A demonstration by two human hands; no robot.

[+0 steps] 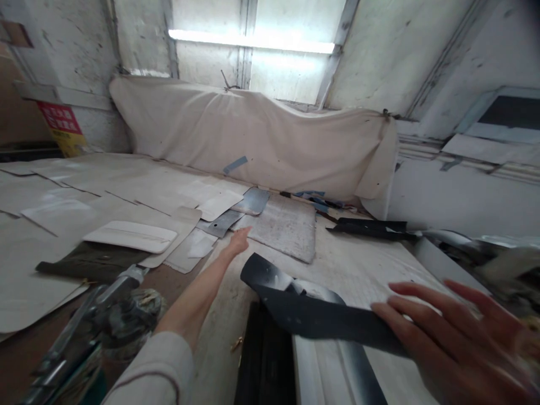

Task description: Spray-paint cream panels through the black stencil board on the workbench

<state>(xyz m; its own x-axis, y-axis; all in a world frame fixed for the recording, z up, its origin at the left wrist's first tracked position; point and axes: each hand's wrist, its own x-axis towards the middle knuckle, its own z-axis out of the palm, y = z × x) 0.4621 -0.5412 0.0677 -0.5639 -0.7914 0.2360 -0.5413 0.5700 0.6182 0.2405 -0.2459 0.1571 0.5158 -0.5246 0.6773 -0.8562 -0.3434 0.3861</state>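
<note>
My left hand (238, 241) is stretched far out over the table, fingers extended, at the near corner of a worn grey-white mat (287, 228); it holds nothing. Close to the camera, my right hand (451, 332) lies flat with fingers spread on the end of a long black curved strip (312, 315). The strip runs leftward to a rounded end (258, 271) and rests on a white sheet (363, 270). Grey metal-looking pieces (253, 201) lie just beyond my left hand.
Beige cut sheets (135, 185) cover the table to the left, with a white rounded panel (130, 236) on a dark cloth (93, 261). A spray gun (105, 315) stands at lower left. A cream cloth (261, 135) drapes the back wall. Black pieces (371, 226) lie at right.
</note>
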